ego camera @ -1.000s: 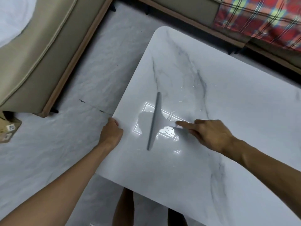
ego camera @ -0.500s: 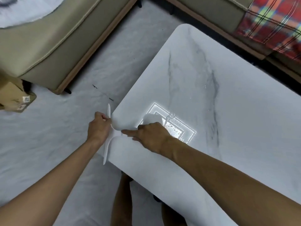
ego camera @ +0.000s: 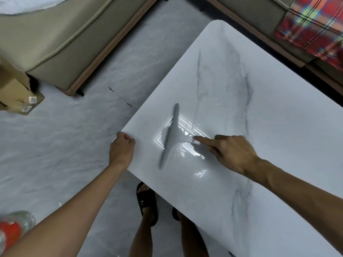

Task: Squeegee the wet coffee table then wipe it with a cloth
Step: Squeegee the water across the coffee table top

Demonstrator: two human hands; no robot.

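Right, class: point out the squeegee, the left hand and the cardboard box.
squeegee [ego camera: 169, 135], head view, middle of the blade.
left hand [ego camera: 121, 148], head view, back of the hand.
cardboard box [ego camera: 14, 93], head view, its top face.

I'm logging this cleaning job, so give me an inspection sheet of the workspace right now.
Surface: white marble-look coffee table, water droplets near the bright reflection.
Job's things: grey squeegee with its blade on the tabletop; no cloth seen.
Clutter: cardboard box and red-labelled bottle on the floor.
Hands: left hand grips the table edge; right hand holds the squeegee handle.
Cables: nothing seen.
Surroundings: beige sofa, plaid fabric, pale floor.
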